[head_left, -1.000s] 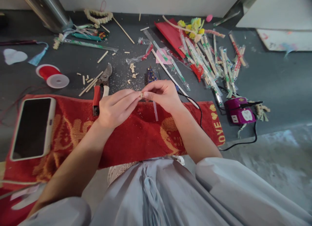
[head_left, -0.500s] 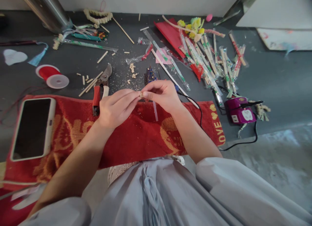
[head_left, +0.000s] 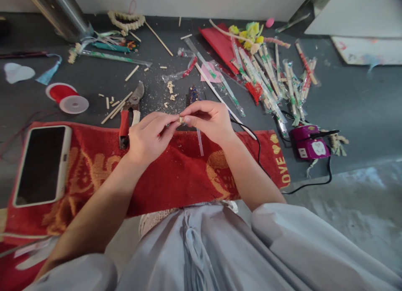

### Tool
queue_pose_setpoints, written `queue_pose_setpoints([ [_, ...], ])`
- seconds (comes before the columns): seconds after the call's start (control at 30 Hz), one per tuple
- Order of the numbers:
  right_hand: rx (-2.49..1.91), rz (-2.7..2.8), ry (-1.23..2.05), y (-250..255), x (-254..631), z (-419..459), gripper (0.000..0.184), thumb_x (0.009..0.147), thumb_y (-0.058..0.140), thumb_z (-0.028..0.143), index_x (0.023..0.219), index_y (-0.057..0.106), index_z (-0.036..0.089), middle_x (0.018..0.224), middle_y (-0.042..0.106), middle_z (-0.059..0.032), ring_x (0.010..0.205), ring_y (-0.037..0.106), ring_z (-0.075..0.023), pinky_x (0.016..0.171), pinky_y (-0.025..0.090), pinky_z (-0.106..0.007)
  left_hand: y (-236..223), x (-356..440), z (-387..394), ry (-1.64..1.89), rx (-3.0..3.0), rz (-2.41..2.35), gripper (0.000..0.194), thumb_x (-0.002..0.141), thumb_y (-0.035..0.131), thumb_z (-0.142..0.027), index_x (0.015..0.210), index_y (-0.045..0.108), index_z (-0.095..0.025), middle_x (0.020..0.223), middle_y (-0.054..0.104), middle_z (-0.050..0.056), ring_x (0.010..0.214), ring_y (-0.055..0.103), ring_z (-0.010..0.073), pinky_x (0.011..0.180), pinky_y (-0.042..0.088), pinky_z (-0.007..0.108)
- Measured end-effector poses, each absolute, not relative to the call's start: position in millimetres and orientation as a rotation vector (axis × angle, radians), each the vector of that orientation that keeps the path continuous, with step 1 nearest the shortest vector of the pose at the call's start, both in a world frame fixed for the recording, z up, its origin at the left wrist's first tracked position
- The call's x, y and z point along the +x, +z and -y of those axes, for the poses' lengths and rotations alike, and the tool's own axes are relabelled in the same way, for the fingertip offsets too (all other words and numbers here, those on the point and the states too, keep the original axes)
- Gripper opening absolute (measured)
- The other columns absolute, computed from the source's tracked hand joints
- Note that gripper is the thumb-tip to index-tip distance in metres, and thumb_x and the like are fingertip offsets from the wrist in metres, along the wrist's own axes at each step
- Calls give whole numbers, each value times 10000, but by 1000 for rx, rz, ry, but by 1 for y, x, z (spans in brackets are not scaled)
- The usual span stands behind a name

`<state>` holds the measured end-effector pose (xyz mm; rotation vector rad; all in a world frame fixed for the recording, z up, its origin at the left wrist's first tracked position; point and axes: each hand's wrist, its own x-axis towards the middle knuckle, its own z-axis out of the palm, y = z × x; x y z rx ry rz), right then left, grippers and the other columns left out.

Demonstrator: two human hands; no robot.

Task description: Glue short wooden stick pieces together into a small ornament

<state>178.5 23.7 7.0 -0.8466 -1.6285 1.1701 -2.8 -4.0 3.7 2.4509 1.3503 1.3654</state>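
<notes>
Above the red towel point(head_left: 176, 169), my left hand point(head_left: 149, 136) and my right hand point(head_left: 210, 121) meet at the fingertips. Both pinch a small pale wooden piece point(head_left: 181, 119) between thumb and forefinger; part of it is hidden by the fingers. Just beyond my right hand lies a dark blue object point(head_left: 193, 94), partly covered, its kind unclear. A thin translucent stick point(head_left: 200, 143) pokes out below the hands. Left of my left hand rest pruning shears point(head_left: 135, 98) with one red and one white handle. Short cut wooden pieces point(head_left: 170, 88) and fine shavings lie past the hands.
Many wrapped chopsticks point(head_left: 264, 77) are heaped at the right, near a purple box point(head_left: 309, 142) with a black cable. A phone point(head_left: 42, 165) lies on the towel's left. Behind it sits a red thread spool point(head_left: 64, 94). A red envelope point(head_left: 216, 44) is farther back.
My fingers have shifted slightly around the small wooden piece, and more of it shows now. My left thumb has dropped a little apart from the fingers. Everything on the table stays put.
</notes>
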Motion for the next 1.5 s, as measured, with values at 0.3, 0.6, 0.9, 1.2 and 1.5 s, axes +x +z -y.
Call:
queue_pose_setpoints([
  [0.3, -836, 1667, 1084, 6, 179, -24, 312, 762, 722, 476, 781, 708, 165, 770, 704, 2, 740, 643, -90, 674, 525, -219, 12, 0, 4, 1301, 2303, -1300, 96, 859, 620, -237, 859, 714, -215, 802, 744, 20, 719, 674, 135, 688, 524, 253],
  [0.6, -872, 1465, 1118, 1, 180, -28, 358, 734, 738, 509, 864, 645, 189, 756, 624, 33, 652, 592, -62, 580, 513, -195, 13, 2, 7, 1286, 1734, -1350, 80, 810, 671, -222, 862, 722, -190, 785, 716, 3, 456, 576, 45, 464, 465, 171],
  [0.9, -989, 1656, 948, 2, 177, -24, 338, 812, 660, 491, 732, 660, 162, 681, 640, 20, 595, 563, -63, 551, 471, -202, 21, 4, -4, 1095, 994, -1104, 159, 718, 749, -266, 725, 655, -137, 601, 646, -10, 347, 472, 48, 292, 360, 171],
  [1.2, -874, 1860, 528, 2, 176, -19, 145, 828, 691, 324, 889, 678, 193, 807, 680, -8, 716, 602, -105, 645, 526, -257, 32, 5, -1, 955, 835, -1069, 148, 716, 756, -221, 688, 642, -131, 583, 629, -7, 347, 442, 32, 285, 289, 146],
  [1.5, -819, 1939, 372, 1, 176, -17, 171, 860, 658, 354, 911, 671, 191, 835, 689, -18, 800, 643, -125, 756, 552, -302, 31, 2, -2, 885, 774, -1050, 147, 662, 801, -186, 670, 674, -113, 561, 646, 14, 326, 425, 16, 280, 270, 121],
])
